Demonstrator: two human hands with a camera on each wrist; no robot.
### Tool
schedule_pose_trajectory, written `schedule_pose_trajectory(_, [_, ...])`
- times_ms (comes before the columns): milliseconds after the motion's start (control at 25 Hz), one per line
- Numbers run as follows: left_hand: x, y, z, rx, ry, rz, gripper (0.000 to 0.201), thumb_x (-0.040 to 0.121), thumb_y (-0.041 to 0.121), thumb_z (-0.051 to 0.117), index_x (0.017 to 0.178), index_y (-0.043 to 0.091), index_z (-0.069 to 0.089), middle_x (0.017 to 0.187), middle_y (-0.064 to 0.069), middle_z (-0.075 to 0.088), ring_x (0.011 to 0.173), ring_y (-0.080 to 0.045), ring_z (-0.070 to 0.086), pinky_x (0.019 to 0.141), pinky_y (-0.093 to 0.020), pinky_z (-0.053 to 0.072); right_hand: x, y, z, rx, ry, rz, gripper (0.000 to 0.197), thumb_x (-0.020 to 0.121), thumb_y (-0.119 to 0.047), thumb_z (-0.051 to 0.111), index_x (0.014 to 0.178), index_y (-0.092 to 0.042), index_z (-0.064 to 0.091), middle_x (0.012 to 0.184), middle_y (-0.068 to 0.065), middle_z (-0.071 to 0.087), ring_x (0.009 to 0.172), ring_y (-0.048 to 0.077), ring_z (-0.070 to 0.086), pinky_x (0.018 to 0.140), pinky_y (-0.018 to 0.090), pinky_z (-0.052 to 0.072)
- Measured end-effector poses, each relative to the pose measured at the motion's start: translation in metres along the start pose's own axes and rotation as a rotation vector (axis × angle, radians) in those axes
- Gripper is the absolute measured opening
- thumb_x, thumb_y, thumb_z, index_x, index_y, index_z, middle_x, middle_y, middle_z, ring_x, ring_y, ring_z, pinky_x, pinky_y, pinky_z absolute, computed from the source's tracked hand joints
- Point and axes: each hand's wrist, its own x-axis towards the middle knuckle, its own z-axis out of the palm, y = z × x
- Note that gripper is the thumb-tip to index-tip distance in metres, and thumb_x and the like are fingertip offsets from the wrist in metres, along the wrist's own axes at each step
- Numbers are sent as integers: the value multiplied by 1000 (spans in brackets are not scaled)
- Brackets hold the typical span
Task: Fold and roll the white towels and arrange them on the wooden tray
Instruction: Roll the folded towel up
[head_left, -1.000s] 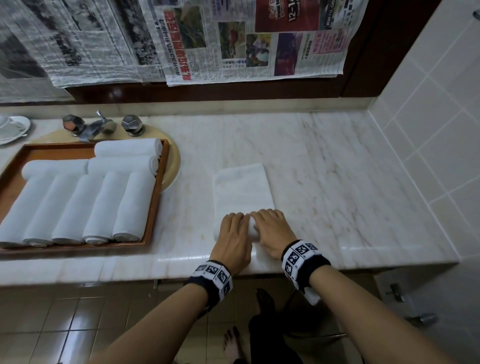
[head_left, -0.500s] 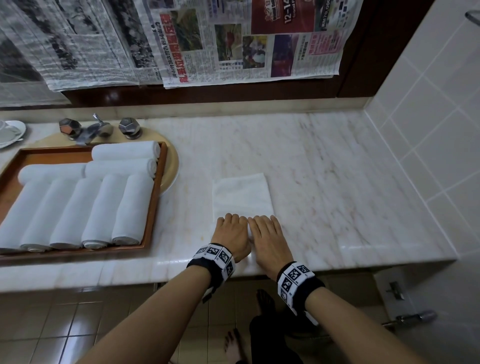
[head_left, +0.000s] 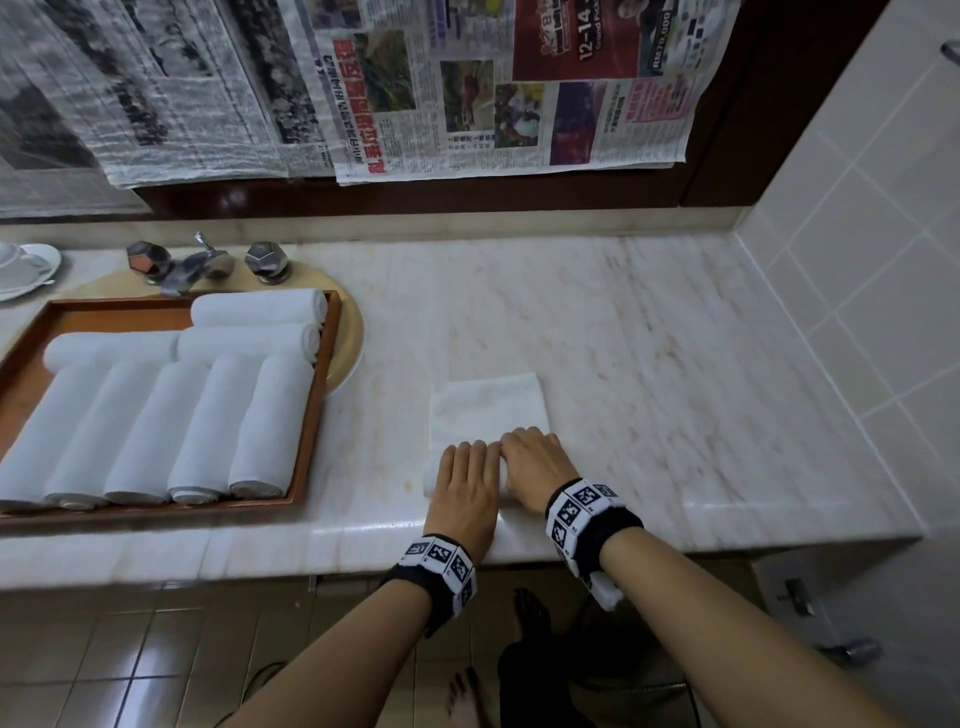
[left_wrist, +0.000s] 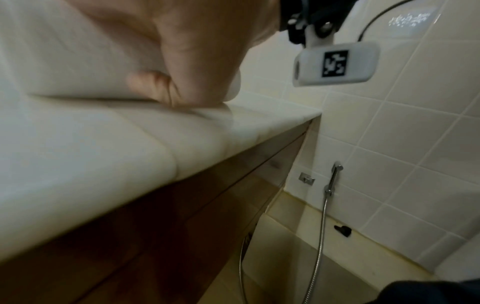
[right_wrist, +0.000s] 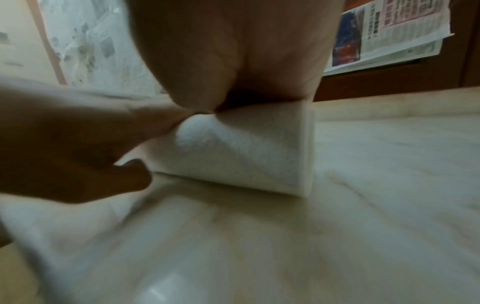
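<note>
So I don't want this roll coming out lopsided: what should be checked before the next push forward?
1. Both hands on the roll: left hand and right hand rest side by side on it. Ok.
2. Flat part of the towel lies smooth ahead of the roll. Ok.
3. Roll end square: right end looks even in the right wrist view. Ok; left end, cannot tell.
4. Counter ahead free of obstacles. Ok.
5. Room on the tray: bare wood at its far left. Ok.
6. Roll tightness: cannot tell.
</note>
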Motion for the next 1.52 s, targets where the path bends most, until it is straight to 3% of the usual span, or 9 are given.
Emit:
schedule_pose_trajectory(160, [29,-6,-26,53,-145,-52,48,72,16,67,116,9,50,109,-8,52,102,-28,51,96,-40,39,-28,-8,29,-20,289,1,39,76,-7,58,115,-4,56,114,12,56,107,30,54,98,47,45])
schedule_pose_trajectory(280, [52,-12,-39,72,-260,-52,46,79,20,60,121,9,45,122,-9,50,116,-29,45,101,-42,34,-39,-7,42,-146,197,-14,75,68,-9,54,139,3,33,137,19,49,130,35,46,109,53,36])
schedule_pose_trajectory(400, [60,-16,-44,41,-296,-58,42,81,20,55,121,10,45,124,-11,47,117,-29,41,100,-40,34,-20,0,38,-196,162,-11,76,71,-17,66,138,-3,32,131,14,53,126,31,50,112,50,32])
schedule_pose_trajectory(520, [50,-19,-39,27,-151,-43,53,79,14,53,130,9,40,130,-11,40,120,-28,37,106,-37,30,0,-1,14,-202,99,32,67,72,-19,72,132,-10,43,124,8,54,117,26,52,112,46,30])
schedule_pose_trajectory(640, [36,-19,-28,62,-72,-54,80,79,9,51,149,3,14,150,-18,21,138,-37,20,119,-47,9,24,4,-4,-252,0,-21,62,81,-10,62,137,-10,35,134,8,42,125,27,39,111,42,22])
schedule_pose_trajectory(800, [47,-15,-22,136,-186,-103,89,87,19,50,151,1,-8,158,-19,3,146,-40,2,118,-54,-8,55,12,-22,-193,-155,-7,72,76,-29,73,135,-12,36,135,6,42,127,24,39,109,42,27])
schedule_pose_trajectory(1040, [96,-25,-38,95,-217,-147,68,76,26,63,134,9,33,131,-9,41,121,-28,38,113,-43,21,31,21,7,-128,180,-80,91,59,-19,79,137,-4,34,134,12,45,127,31,45,115,48,29])
schedule_pose_trajectory(1160, [115,-28,-46,109,-255,-150,68,72,37,68,128,10,38,127,-8,41,118,-27,39,107,-41,29,37,38,17,-209,142,-124,109,53,-18,82,143,-1,22,141,16,44,133,33,41,118,52,18])
schedule_pose_trajectory(1520, [142,-41,-40,118,-260,-141,89,63,53,75,132,12,35,128,-7,38,120,-27,37,110,-46,26,97,40,-31,-171,-103,-48,89,69,-39,79,138,-10,31,139,9,36,129,27,35,115,42,20])
